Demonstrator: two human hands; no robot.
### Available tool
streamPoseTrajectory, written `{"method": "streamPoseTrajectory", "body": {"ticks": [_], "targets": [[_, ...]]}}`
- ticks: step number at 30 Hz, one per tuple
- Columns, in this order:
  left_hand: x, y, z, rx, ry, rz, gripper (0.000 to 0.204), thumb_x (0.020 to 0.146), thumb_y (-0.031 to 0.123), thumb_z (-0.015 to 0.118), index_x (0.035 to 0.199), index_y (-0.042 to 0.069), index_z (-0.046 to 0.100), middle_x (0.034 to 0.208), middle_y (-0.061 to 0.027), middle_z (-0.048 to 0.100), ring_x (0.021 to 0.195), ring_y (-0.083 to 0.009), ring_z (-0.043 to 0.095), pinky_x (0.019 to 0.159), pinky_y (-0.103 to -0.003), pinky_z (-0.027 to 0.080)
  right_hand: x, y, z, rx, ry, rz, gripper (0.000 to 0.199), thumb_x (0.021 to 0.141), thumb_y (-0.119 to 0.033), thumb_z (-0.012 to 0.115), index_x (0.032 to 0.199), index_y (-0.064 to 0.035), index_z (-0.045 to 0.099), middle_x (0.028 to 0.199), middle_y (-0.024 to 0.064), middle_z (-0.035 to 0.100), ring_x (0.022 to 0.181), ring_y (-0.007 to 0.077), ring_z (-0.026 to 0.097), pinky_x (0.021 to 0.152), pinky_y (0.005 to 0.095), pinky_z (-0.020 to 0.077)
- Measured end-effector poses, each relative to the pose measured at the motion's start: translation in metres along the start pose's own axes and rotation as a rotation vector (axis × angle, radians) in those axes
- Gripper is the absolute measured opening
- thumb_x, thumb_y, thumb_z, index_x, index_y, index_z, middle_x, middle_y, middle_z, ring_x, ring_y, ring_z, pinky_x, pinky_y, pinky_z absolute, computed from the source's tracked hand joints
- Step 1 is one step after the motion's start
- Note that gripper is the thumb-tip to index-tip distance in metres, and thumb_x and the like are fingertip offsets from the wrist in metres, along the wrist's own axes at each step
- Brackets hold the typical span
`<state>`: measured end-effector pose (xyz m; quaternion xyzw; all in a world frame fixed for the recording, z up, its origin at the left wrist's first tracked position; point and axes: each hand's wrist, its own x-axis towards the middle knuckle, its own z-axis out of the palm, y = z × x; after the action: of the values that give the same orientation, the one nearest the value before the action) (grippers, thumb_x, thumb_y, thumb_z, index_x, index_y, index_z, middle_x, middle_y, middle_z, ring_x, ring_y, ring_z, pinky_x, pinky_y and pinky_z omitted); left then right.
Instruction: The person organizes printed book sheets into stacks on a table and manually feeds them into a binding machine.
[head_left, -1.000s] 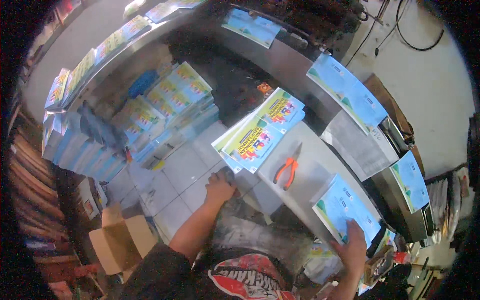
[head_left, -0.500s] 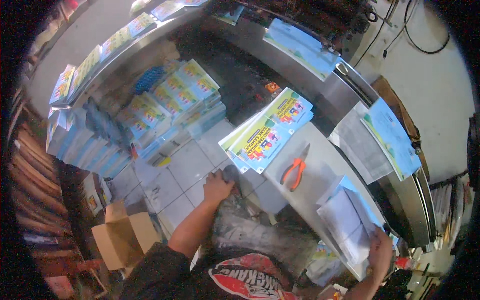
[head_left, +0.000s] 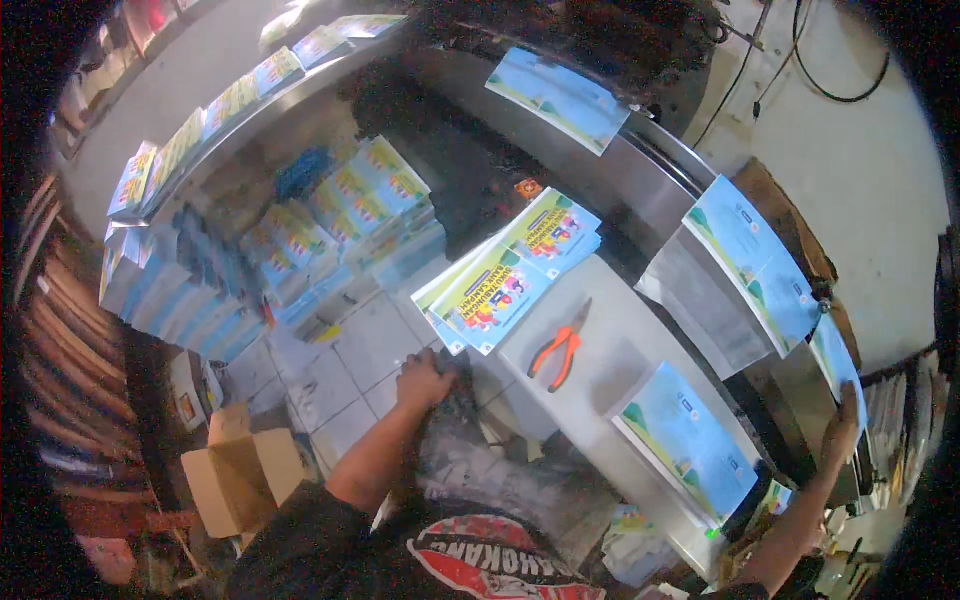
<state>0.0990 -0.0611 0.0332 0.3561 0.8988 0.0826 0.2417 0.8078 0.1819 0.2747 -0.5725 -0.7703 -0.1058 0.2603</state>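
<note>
Just past R grip [head_left: 843, 432], touching: blue sht. [head_left: 836, 354]

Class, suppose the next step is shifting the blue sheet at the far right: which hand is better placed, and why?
Probably the right hand: it is right at the blue sheet, while the left hand is across the white table.

Beyond the pliers [head_left: 558, 352], booklets [head_left: 505, 290] bear dark title lettering; below the pliers, a red shirt emblem [head_left: 500, 561] bears pale capitals; right of the pliers, a blue sheet [head_left: 690, 440] has illegible print.
</note>
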Motion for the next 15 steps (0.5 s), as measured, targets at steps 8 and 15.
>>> {"method": "streamPoseTrajectory", "body": {"ticks": [8, 15], "targets": [[0.002, 0.003, 0.003, 0.011, 0.055, 0.033, 0.073, 0.077, 0.051, 0.059, 0.134, 0.008, 0.041, 0.127, -0.0270, 0.046, 0.117, -0.0431, 0.048, 0.094, -0.051, 0.044, -0.062, -0.079, -0.002, -0.212, -0.214, -0.019, 0.037, 0.089, -0.003, 0.050, 0.125, -0.0033, 0.054, 0.125, 0.0204, 0.056, 0.115, 0.0345, 0.054, 0.098, 0.0421, 0.0417], [0.008, -0.002, 0.012, -0.028, 0.076, 0.056, 0.071, 0.078, 0.051, 0.059, 0.132, 0.008, 0.044, 0.126, -0.0262, 0.046, 0.115, -0.0432, 0.049, 0.092, -0.051, 0.045, -0.136, -0.308, 0.011, -0.035, -0.615, -0.122, 0.089, 0.061, -0.035, 0.083, 0.135, -0.0067, 0.044, 0.145, 0.0216, 0.034, 0.130, 0.0417, 0.036, 0.108, 0.0496, 0.0298]]}}
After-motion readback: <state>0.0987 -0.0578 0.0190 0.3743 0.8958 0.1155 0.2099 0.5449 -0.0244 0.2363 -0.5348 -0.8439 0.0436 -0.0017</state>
